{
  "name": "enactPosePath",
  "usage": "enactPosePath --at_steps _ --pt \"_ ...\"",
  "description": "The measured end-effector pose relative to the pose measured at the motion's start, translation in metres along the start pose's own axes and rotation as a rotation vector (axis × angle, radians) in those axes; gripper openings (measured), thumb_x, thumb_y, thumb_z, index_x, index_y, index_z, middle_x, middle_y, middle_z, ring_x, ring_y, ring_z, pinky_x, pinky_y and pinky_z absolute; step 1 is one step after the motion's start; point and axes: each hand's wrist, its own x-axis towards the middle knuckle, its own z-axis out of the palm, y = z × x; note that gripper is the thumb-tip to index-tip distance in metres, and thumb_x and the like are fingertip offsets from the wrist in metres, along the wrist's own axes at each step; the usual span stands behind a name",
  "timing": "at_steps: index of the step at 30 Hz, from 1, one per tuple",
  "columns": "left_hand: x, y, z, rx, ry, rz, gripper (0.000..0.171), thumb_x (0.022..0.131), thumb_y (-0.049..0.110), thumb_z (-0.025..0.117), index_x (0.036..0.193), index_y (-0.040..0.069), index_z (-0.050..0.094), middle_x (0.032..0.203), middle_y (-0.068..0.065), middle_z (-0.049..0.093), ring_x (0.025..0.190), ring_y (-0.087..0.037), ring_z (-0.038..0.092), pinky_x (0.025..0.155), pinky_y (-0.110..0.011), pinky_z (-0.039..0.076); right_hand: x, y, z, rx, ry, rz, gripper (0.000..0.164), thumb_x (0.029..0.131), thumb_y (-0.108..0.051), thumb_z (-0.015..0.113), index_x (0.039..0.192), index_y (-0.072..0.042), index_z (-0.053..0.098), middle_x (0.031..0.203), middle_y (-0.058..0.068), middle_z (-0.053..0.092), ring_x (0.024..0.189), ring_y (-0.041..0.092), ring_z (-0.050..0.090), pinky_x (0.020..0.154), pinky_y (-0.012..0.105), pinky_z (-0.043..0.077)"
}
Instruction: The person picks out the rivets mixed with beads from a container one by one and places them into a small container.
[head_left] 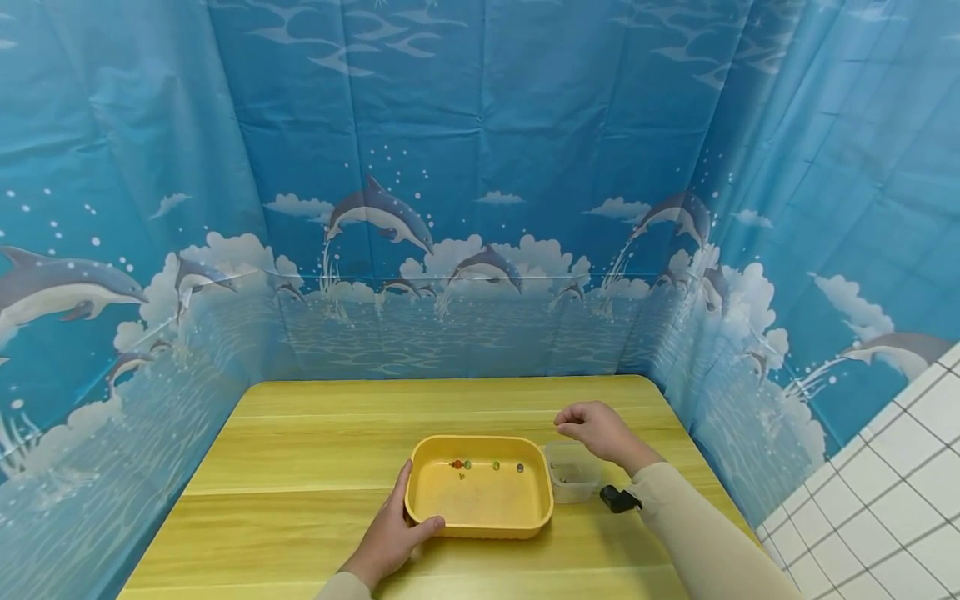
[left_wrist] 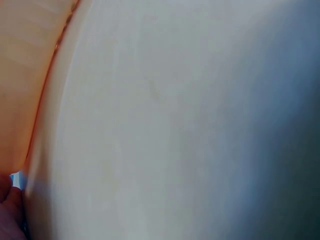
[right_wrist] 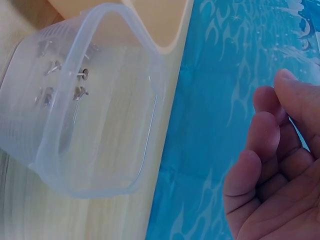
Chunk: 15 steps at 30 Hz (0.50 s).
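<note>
At the left end of a yellow tray [head_left: 480, 508] my left hand [head_left: 393, 525] grips the tray, fingers along the outer wall and thumb at the front rim. Small round marble-like pieces, red [head_left: 457, 464], green, yellowish and grey [head_left: 520, 467], lie along the tray's back half. My right hand [head_left: 600, 429] is raised above a clear plastic container [head_left: 573, 492], its fingers curled and thumb close to the forefinger; nothing shows between them. Inside the container are several small metal tacks [right_wrist: 82, 74]. The left wrist view shows mostly a blurred pale surface, with the tray's wall [left_wrist: 25, 90] at its edge.
The clear container stands against the tray's right side on the yellow wood-grain table [head_left: 300, 467]. A black device [head_left: 619, 499] sits at the right wrist. Blue dolphin-print curtains [head_left: 480, 325] surround the table's back and sides. White tiles [head_left: 885, 492] show at the right.
</note>
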Motion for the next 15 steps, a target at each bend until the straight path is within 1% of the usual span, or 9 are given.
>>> enactPosePath --at_steps 8,14,15 --pt "-0.0002 -0.0011 -0.0005 -0.004 -0.003 -0.005 0.115 0.092 0.041 0.083 0.171 0.015 0.004 0.17 -0.031 0.022 0.14 -0.039 0.056 0.111 -0.045 0.05 0.0002 0.0061 -0.0017 -0.006 0.012 0.016 0.015 0.102 -0.019 0.07 0.111 -0.012 0.08 0.112 0.005 0.077 0.099 0.02 0.07 0.084 0.042 0.06" --pt "0.0007 -0.0013 0.0 -0.002 -0.004 0.001 0.115 0.092 0.041 0.083 0.171 0.015 0.004 0.17 -0.032 0.023 0.14 -0.039 0.056 0.112 -0.045 0.05 -0.0001 0.0101 -0.0043 0.001 0.013 0.039 0.015 0.101 -0.017 0.07 0.113 -0.012 0.079 0.113 0.004 0.077 0.102 0.021 0.071 0.086 0.042 0.061" --pt "0.0008 -0.0014 0.0001 -0.001 -0.003 0.003 0.115 0.092 0.041 0.083 0.171 0.015 0.004 0.17 -0.032 0.024 0.14 -0.039 0.056 0.112 -0.045 0.05 -0.0002 0.0106 -0.0049 -0.003 0.011 0.032 0.016 0.102 -0.017 0.07 0.113 -0.011 0.079 0.113 0.005 0.077 0.102 0.022 0.071 0.086 0.043 0.061"
